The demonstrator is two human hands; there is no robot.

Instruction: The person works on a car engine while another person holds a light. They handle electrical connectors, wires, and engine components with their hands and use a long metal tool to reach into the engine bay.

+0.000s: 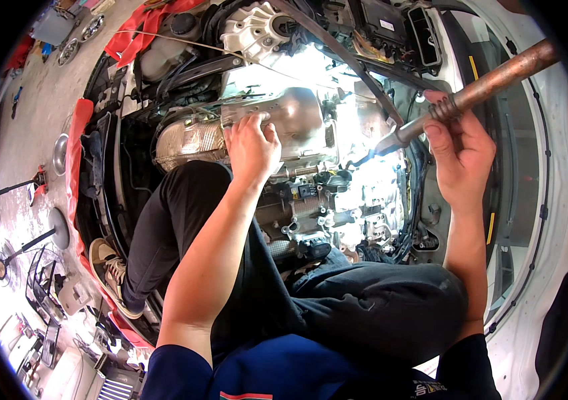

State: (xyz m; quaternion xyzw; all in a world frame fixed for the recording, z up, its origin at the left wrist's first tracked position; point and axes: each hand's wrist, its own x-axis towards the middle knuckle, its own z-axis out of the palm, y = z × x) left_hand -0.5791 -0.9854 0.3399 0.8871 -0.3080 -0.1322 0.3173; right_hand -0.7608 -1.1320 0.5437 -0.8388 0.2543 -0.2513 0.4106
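Observation:
My left hand (252, 148) is on a silvery metal heat shield (297, 113) in the engine bay, its fingers bent together at the shield's near-left edge; the fingertips are partly hidden. A crinkled foil-like cover (190, 139) lies left of that hand. My right hand (460, 150) is closed round a long brownish metal pipe (510, 73), close to some wire coils (442, 108) wrapped on it. The pipe slants from the upper right down to a narrower grey end (390, 141) over the brightly lit engine (357, 207). Glare hides what its tip touches.
My bent legs (377, 300) and one shoe (112, 270) are within the engine bay. A dark strut bar (364, 73) crosses beyond the pipe. Red covers (78, 147) line the car's left edge. The windshield (524, 167) is at right. Tools and a fan (4, 267) stand on the floor.

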